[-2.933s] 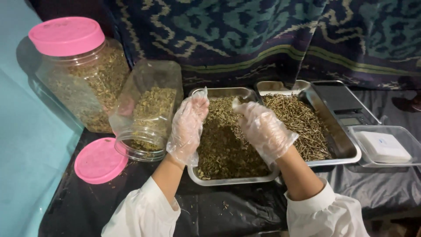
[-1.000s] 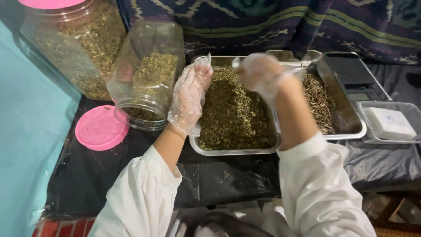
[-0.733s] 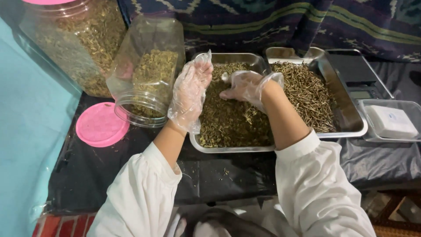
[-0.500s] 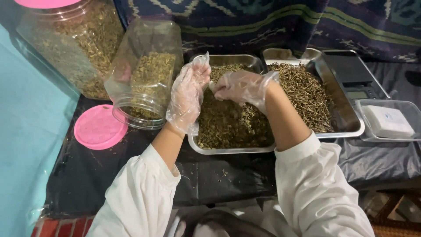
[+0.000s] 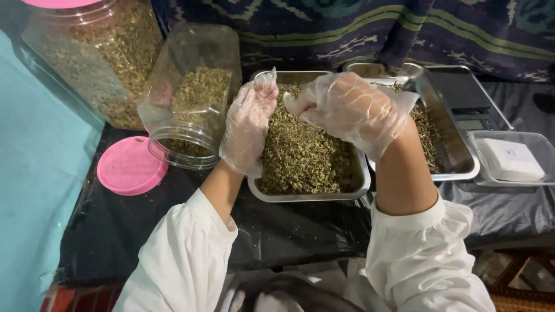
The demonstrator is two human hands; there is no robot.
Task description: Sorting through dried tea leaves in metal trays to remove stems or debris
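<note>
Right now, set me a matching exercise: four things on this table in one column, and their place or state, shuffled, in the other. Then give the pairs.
Things:
1. pink lid
2. open jar
3. left tray
4. clear box

Places or states:
A. filled with crumbled green-brown dried leaves
B. at the far right, with a white block inside
C. flat on the black cover, in front of the jars
D. tipped on its side, mouth toward the person

Pairs: 1-C, 2-D, 3-A, 4-B
</note>
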